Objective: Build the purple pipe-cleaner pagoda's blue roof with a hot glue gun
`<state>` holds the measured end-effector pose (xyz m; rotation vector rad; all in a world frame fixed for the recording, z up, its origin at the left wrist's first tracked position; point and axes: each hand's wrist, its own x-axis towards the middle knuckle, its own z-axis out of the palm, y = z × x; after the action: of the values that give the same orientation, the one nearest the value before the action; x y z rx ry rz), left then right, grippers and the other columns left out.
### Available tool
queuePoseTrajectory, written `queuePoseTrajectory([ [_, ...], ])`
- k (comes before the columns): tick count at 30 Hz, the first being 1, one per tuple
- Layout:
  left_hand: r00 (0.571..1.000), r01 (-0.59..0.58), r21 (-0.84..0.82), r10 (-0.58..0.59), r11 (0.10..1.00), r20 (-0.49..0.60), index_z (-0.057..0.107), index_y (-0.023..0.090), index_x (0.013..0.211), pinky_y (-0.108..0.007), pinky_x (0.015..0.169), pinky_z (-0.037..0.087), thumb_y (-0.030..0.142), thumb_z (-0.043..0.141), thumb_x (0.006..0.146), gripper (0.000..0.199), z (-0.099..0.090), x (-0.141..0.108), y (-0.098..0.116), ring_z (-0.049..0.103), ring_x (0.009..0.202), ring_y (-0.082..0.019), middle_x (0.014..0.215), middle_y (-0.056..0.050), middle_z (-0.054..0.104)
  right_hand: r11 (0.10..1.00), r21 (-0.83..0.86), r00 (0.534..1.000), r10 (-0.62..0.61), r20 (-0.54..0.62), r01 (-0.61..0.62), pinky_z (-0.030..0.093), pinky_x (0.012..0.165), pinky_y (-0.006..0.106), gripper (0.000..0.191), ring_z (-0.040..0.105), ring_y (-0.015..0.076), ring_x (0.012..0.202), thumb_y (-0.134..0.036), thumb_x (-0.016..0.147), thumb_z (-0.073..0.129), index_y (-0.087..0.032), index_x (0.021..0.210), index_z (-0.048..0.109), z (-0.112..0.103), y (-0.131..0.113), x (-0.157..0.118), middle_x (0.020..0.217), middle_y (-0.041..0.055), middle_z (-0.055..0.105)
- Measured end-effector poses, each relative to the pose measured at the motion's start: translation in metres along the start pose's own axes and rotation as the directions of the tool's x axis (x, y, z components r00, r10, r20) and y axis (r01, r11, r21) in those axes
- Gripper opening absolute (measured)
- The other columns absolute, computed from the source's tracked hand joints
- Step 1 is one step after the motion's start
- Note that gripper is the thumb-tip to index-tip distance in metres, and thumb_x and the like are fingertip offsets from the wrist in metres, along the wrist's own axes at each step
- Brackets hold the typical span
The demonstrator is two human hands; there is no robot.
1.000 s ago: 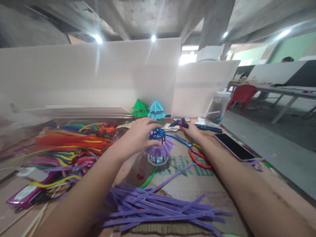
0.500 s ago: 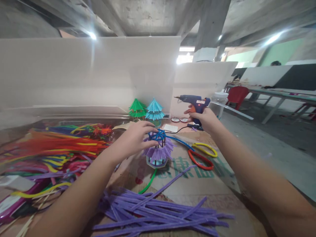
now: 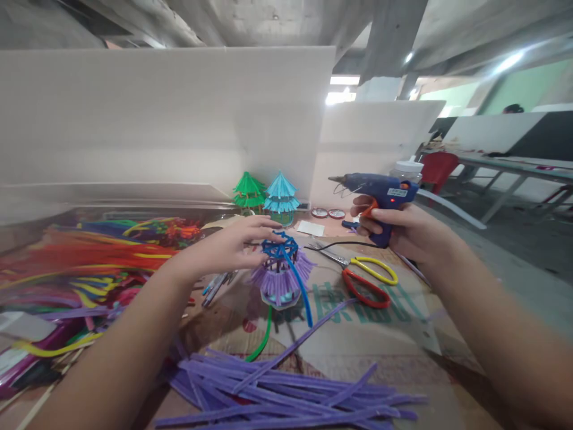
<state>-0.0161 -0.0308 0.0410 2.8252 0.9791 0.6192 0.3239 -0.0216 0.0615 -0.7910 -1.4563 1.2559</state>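
Note:
My right hand [image 3: 398,230] is wrapped round a blue hot glue gun [image 3: 380,186] with an orange trigger and a lit red light. Its nozzle points left, above and apart from the small pavilion model [image 3: 283,280]. That model has a purple pipe-cleaner roof and a blue frame on top. My left hand [image 3: 242,242] grips the blue frame's left side between thumb and fingers. From the frame a loose blue pipe cleaner [image 3: 301,285] hangs toward me. Scissors [image 3: 367,286] with red and yellow handles lie at the right.
Purple pipe cleaners [image 3: 286,388] are heaped in front, and coloured ones [image 3: 129,260] lie at the left. Behind stand a green model [image 3: 248,190] and a light-blue model [image 3: 280,192]. A white board [image 3: 179,119] rises at the back. A lidded jar [image 3: 406,171] stands at the right.
The glue gun has moved right and a little closer to me. The blue pipe cleaner has swung from pointing right to pointing toward me. My left hand stays at the model.

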Motion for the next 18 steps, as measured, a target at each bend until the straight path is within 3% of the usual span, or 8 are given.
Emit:
queuePoseTrajectory([
  [4,0.997,0.06,-0.004,-0.06,0.998,-0.042,0.062,0.027,0.128,-0.039,0.112,0.041,0.03,0.066,0.086,0.043,0.005,0.004,0.015,0.05,0.134,-0.024,0.144,-0.008,0.054,0.964,-0.252,0.996,-0.089,0.008,0.088,0.043,0.053,0.029,0.026,0.048,0.0099,0.054,-0.041,0.075,0.079,-0.018,0.088,0.076,-0.005,0.008,0.0,0.077,0.0057,0.068],
  [8,0.986,0.103,0.093,-0.089,0.99,-0.14,0.062,0.021,0.121,-0.041,0.101,0.047,0.035,0.073,0.08,0.045,0.01,0.011,0.038,0.055,0.121,-0.027,0.126,-0.011,0.06,0.835,-0.529,0.987,-0.1,0.129,0.154,0.049,0.063,0.031,0.029,0.064,0.0164,0.066,-0.046,0.08,0.074,-0.019,0.092,0.075,-0.002,0.011,-0.002,0.09,0.0066,0.075],
  [12,0.985,0.099,0.243,-0.061,0.965,-0.162,0.066,0.018,0.105,-0.042,0.094,0.045,0.033,0.071,0.082,0.027,0.01,0.015,0.05,0.056,0.108,-0.028,0.109,-0.009,0.063,0.77,-0.616,0.981,-0.07,0.179,0.167,0.049,0.062,0.03,0.031,0.061,0.0162,0.059,-0.049,0.079,0.073,-0.019,0.082,0.071,0.002,0.004,-0.007,0.065,0.0012,0.067],
  [15,0.979,0.06,0.248,-0.009,0.967,-0.204,0.068,0.019,0.093,-0.037,0.088,0.043,0.032,0.063,0.09,0.014,0.01,0.015,0.048,0.058,0.096,-0.023,0.095,-0.006,0.067,0.734,-0.657,0.979,-0.055,0.199,0.175,0.05,0.059,0.03,0.037,0.062,0.0179,0.062,-0.055,0.076,0.072,-0.019,0.086,0.072,0.003,-0.001,-0.01,0.071,0.0026,0.069],
  [18,0.957,0.078,0.18,-0.023,0.981,-0.288,0.069,0.018,0.085,-0.033,0.079,0.041,0.033,0.058,0.094,0.02,0.012,0.015,0.043,0.059,0.083,-0.019,0.082,-0.003,0.069,0.764,-0.623,0.972,-0.019,0.234,0.165,0.055,0.068,0.033,0.053,0.069,0.0237,0.076,-0.058,0.072,0.074,-0.02,0.109,0.07,0.007,-0.002,-0.01,0.085,0.0058,0.075],
])
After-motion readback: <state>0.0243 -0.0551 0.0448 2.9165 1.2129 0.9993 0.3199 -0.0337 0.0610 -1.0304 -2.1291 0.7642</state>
